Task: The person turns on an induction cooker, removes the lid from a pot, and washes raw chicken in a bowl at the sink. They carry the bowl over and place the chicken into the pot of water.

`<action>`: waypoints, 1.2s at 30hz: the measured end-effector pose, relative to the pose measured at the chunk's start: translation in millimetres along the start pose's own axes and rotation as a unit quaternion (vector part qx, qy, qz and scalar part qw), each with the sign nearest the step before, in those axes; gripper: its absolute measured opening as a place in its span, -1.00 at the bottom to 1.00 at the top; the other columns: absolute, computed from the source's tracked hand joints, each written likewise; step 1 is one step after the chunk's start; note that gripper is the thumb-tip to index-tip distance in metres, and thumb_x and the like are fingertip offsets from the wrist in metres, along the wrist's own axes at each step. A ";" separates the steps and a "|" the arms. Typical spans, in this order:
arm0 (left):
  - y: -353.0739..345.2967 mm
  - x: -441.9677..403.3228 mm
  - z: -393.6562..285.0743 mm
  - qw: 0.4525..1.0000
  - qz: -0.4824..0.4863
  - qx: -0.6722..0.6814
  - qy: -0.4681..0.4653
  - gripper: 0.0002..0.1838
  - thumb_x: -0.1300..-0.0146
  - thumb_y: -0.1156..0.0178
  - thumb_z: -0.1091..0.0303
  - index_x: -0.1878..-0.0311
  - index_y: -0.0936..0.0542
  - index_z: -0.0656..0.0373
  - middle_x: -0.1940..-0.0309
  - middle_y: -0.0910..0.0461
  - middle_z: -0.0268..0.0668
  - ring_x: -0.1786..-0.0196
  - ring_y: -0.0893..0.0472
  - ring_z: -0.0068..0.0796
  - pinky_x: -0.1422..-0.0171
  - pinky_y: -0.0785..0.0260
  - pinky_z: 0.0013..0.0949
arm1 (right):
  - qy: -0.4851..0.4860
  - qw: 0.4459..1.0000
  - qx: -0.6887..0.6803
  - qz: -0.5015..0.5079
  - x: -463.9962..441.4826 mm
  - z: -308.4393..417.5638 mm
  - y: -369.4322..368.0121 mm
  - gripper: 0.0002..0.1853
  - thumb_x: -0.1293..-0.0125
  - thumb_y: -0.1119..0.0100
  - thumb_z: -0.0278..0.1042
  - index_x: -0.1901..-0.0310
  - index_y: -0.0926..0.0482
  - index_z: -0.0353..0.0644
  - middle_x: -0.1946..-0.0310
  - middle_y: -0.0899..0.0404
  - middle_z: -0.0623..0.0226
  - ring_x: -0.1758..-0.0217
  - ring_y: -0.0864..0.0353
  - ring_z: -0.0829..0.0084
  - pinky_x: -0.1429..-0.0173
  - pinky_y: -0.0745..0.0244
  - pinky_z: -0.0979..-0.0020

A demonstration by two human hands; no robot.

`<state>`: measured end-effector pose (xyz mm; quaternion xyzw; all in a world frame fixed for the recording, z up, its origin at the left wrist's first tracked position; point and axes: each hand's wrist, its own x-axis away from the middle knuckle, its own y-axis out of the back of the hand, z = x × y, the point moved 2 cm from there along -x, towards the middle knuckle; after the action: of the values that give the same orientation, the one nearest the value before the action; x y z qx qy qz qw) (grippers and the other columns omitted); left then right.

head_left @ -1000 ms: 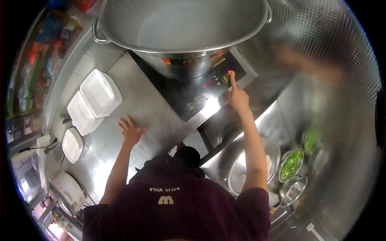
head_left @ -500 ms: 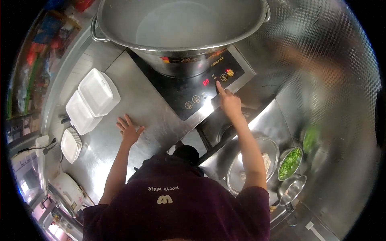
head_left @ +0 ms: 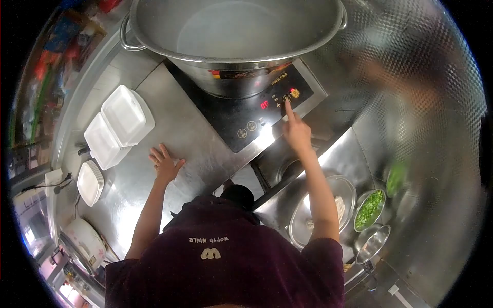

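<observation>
My right hand (head_left: 297,134) reaches over the front of a black induction cooker (head_left: 213,123), index finger stretched out to a round button (head_left: 287,98) and the other fingers curled in. It holds nothing. Red digits (head_left: 264,104) glow on the panel left of that fingertip. A large steel pot (head_left: 226,77) with two side handles stands on the cooker, pale and hazy inside. My left hand (head_left: 165,163) rests on the steel counter (head_left: 192,149) with its fingers spread and nothing in it.
An open white foam box (head_left: 122,120) and a stack of white trays (head_left: 90,183) sit at the left, above a rice cooker (head_left: 84,241). Right of my right forearm are a lidded dish (head_left: 345,192), a bowl of chopped greens (head_left: 371,208) and a steel bowl (head_left: 374,244).
My right index fingertip has moved slightly right and up the panel, from beside the red digits to the round button. My left hand has stayed in place.
</observation>
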<state>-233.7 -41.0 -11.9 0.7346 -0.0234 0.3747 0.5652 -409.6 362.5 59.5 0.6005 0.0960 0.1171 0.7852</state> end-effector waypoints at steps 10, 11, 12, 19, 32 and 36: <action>2.1 3.2 -1.1 1.000 -0.001 0.002 -0.004 0.16 0.02 -0.16 -0.22 -0.33 0.35 0.25 -0.27 0.50 0.31 -0.28 0.36 0.48 -0.17 0.00 0.27 | -0.034 0.997 0.013 0.062 -6.8 -9.1 0.6 -0.19 -0.04 -0.03 -0.46 -0.33 0.09 0.11 0.33 -0.45 0.10 0.40 -0.54 0.10 0.37 -0.47 0.18; 1.9 2.4 -1.1 1.000 -0.002 0.001 -0.006 0.15 0.02 -0.16 -0.22 -0.33 0.35 0.25 -0.27 0.50 0.32 -0.28 0.36 0.48 -0.17 0.00 0.28 | -0.033 0.998 0.009 0.058 -6.6 -7.7 1.9 -0.19 -0.04 -0.03 -0.45 -0.34 0.10 0.12 0.32 -0.45 0.10 0.39 -0.54 0.10 0.36 -0.47 0.18; 1.2 1.9 -1.0 1.000 -0.004 -0.001 -0.008 0.15 0.02 -0.15 -0.23 -0.33 0.35 0.25 -0.26 0.50 0.32 -0.28 0.36 0.49 -0.17 0.00 0.28 | -0.032 0.998 0.005 0.055 -5.5 -6.0 3.2 -0.19 -0.04 -0.04 -0.44 -0.34 0.11 0.12 0.32 -0.44 0.10 0.38 -0.54 0.10 0.36 -0.47 0.18; -0.7 0.4 0.9 1.000 -0.002 -0.005 -0.009 0.15 0.02 -0.13 -0.25 -0.33 0.34 0.26 -0.26 0.49 0.35 -0.27 0.36 0.49 -0.17 0.02 0.29 | -0.011 0.999 -0.019 0.041 2.8 -1.3 7.3 -0.18 -0.04 -0.06 -0.42 -0.33 0.10 0.14 0.32 -0.43 0.13 0.37 -0.53 0.09 0.35 -0.48 0.17; -23.0 -13.7 17.1 0.994 -0.060 -0.082 -0.043 0.16 0.02 -0.13 -0.24 -0.32 0.35 0.28 -0.26 0.46 0.36 -0.27 0.31 0.49 -0.15 -0.06 0.28 | -0.008 0.997 -0.029 0.078 6.4 5.5 6.5 -0.22 -0.05 -0.04 -0.44 -0.32 0.06 0.13 0.28 -0.42 0.13 0.34 -0.52 0.08 0.29 -0.47 0.17; 6.0 3.3 -3.9 1.000 -0.009 -0.010 -0.003 0.14 0.01 -0.16 -0.19 -0.32 0.34 0.27 -0.26 0.47 0.35 -0.27 0.31 0.49 -0.15 -0.05 0.29 | -0.008 0.995 -0.051 0.085 9.1 14.9 14.2 -0.27 -0.08 0.00 -0.43 -0.31 0.02 0.10 0.28 -0.43 0.10 0.33 -0.51 0.06 0.28 -0.45 0.14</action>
<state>-236.1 -38.5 -4.8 0.7303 -0.0227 0.3670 0.5757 -397.6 355.0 77.0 0.5667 0.0325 0.1836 0.8026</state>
